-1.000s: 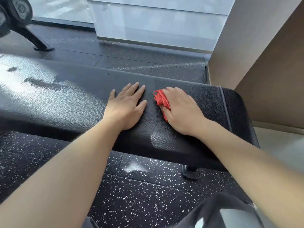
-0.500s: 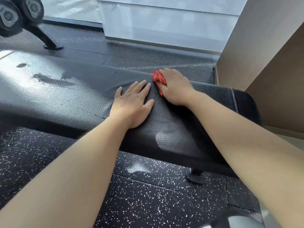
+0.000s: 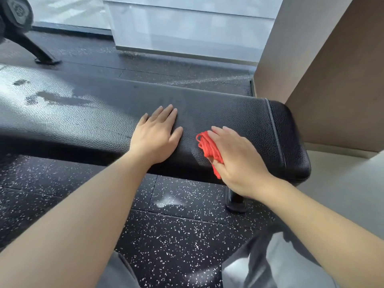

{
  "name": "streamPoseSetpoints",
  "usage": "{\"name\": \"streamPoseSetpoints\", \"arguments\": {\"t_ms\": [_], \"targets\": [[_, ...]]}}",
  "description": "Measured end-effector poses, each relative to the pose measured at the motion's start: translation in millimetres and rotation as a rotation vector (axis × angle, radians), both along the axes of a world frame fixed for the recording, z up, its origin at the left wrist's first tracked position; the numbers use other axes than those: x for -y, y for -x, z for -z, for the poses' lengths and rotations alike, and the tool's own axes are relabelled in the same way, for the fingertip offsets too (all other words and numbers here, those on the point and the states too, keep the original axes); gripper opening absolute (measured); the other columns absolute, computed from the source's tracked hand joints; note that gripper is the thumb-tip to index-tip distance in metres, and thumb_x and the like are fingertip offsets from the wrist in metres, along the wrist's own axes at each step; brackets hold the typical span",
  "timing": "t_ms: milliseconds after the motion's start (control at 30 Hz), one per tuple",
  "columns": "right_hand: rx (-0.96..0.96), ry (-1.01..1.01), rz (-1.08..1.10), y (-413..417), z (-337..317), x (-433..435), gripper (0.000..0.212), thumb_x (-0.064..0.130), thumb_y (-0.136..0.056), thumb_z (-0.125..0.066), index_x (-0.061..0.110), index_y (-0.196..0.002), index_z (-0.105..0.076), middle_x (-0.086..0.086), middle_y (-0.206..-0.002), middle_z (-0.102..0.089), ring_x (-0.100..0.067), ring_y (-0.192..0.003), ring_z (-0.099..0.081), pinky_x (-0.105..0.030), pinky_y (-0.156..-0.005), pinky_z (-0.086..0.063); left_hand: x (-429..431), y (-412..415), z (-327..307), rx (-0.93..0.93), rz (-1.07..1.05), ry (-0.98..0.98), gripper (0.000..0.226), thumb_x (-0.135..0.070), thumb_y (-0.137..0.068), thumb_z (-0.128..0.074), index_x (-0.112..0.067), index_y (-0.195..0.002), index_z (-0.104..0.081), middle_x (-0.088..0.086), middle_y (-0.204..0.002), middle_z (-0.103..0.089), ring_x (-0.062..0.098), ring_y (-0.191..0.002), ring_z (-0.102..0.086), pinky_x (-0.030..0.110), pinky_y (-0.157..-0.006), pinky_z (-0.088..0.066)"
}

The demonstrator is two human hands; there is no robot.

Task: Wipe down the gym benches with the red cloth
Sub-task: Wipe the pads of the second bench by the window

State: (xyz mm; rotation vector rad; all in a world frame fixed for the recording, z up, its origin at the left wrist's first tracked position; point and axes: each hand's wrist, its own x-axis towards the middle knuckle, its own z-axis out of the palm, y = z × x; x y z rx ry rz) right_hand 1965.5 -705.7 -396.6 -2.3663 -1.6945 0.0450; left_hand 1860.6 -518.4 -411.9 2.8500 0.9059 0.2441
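So the bench (image 3: 228,121) is a long black pad with a pebbly leather look, running from the left edge across to a rounded end on the right, with a stitched seam (image 3: 274,132) just short of that end. The left hand (image 3: 154,138) lies flat on top of the bench about midway across, fingers straight and close together, holding nothing, just resting there. The right hand (image 3: 239,159) is near the bench's front edge, between the left hand and the seam, and it presses the cloth (image 3: 207,146) down onto the pad. Its fingers look pretty much straight over the bunched-up red fabric, which sticks out on the thumb side and trails a bit past the bench's front edge. The thumb is mostly buried in the cloth, so I can't tell if it pinches it. Toward the bench's left end there are dark wet patches (image 3: 52,98) in the shine. Under the bench's right end a black foot (image 3: 236,201) sits on the speckled floor (image 3: 176,235). Behind the bench is a frosted panel (image 3: 187,28), a brown wall (image 3: 342,90) stands just past its right end, and a black machine leg (image 3: 31,48) is behind its left end.
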Motion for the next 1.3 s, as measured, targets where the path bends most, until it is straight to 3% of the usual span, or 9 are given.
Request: {"name": "streamPoseSetpoints", "arguments": {"t_ms": [200, 467, 633, 800, 933, 1033, 1133, 1300], "targets": [[0.033, -0.008, 0.079, -9.4, 0.6, -60.2, 0.054, 0.035, -0.096, -0.04, 0.015, -0.144, -0.027, -0.002, -0.153, -0.026, -0.023, -0.142, -0.019, -0.039, -0.111, -0.02, -1.5, -4.9, 0.0, 0.021, -0.011, -0.006, 0.057, -0.044, -0.097, -0.03, -0.023, -0.149, -0.021, -0.008, -0.157, -0.015, 0.012, -0.145, -0.009, 0.038, -0.116, -0.009], [0.051, -0.012, -0.099, -7.0, 2.1, 7.2, 0.059, 0.026, -0.09, -0.048, 0.011, -0.144, -0.03, -0.008, -0.152, -0.029, -0.031, -0.141, -0.023, -0.042, -0.109, -0.025, 2.5, -2.0, -0.7, 0.011, -0.02, -0.009, 0.056, -0.043, -0.098, -0.029, -0.022, -0.149, -0.02, -0.008, -0.158, -0.015, 0.012, -0.145, -0.01, 0.038, -0.117, -0.008], [0.14, 0.028, -0.141, -17.5, 14.3, 53.1, 0.071, 0.033, -0.076, -0.035, 0.012, -0.144, -0.028, -0.008, -0.152, -0.028, -0.029, -0.139, -0.023, -0.039, -0.11, -0.024, 2.9, -1.0, 0.5, 0.005, -0.018, -0.015, 0.056, -0.044, -0.098, -0.027, -0.023, -0.149, -0.019, -0.009, -0.158, -0.014, 0.011, -0.145, -0.008, 0.038, -0.117, -0.007], [0.173, 0.002, -0.056, -4.2, 20.5, 35.6, 0.07, 0.034, -0.074, -0.034, 0.013, -0.14, -0.031, -0.006, -0.148, -0.037, -0.028, -0.136, -0.032, -0.047, -0.105, -0.036, -2.0, -3.5, 0.7, 0.013, -0.007, -0.029, 0.056, -0.044, -0.097, -0.029, -0.024, -0.149, -0.021, -0.009, -0.157, -0.016, 0.011, -0.145, -0.01, 0.038, -0.116, -0.01], [0.187, -0.005, -0.071, 10.2, 14.6, 5.8, 0.067, 0.038, -0.078, -0.032, 0.009, -0.138, -0.037, -0.009, -0.143, -0.043, -0.031, -0.133, -0.039, -0.047, -0.103, -0.037, -3.0, -4.8, -1.0, -0.016, 0.001, -0.004, 0.056, -0.043, -0.098, -0.03, -0.023, -0.149, -0.019, -0.008, -0.158, -0.014, 0.011, -0.145, -0.008, 0.037, -0.115, -0.008], [0.164, -0.003, -0.08, 20.7, 14.5, -10.1, 0.064, 0.034, -0.082, -0.046, 0.008, -0.14, -0.036, -0.01, -0.145, -0.04, -0.032, -0.134, -0.037, -0.049, -0.105, -0.035, -4.7, -1.1, -8.2, -0.043, 0.038, 0.066, 0.056, -0.042, -0.098, -0.031, -0.023, -0.149, -0.019, -0.007, -0.158, -0.011, 0.011, -0.145, -0.007, 0.038, -0.116, -0.006], [0.209, 0.005, -0.133, 20.1, 18.6, 0.5, 0.074, 0.03, -0.074, -0.058, 0.007, -0.14, -0.035, -0.012, -0.146, -0.038, -0.033, -0.134, -0.037, -0.048, -0.103, -0.039, -17.8, 14.7, -15.8, -0.07, 0.098, 0.05, 0.051, -0.041, -0.098, -0.032, -0.031, -0.147, -0.025, -0.007, -0.157, -0.017, 0.013, -0.145, -0.013, 0.044, -0.117, -0.007], [0.193, 0.015, -0.07, 28.4, 18.3, -5.4, 0.066, 0.034, -0.079, -0.041, 0.005, -0.137, -0.039, -0.014, -0.142, -0.044, -0.035, -0.129, -0.043, -0.049, -0.099, -0.043, -51.2, 35.9, -15.3, -0.096, -0.017, 0.006, 0.054, -0.044, -0.098, -0.029, -0.027, -0.149, -0.021, -0.004, -0.158, -0.014, 0.014, -0.146, -0.008, 0.041, -0.117, -0.005]]}}
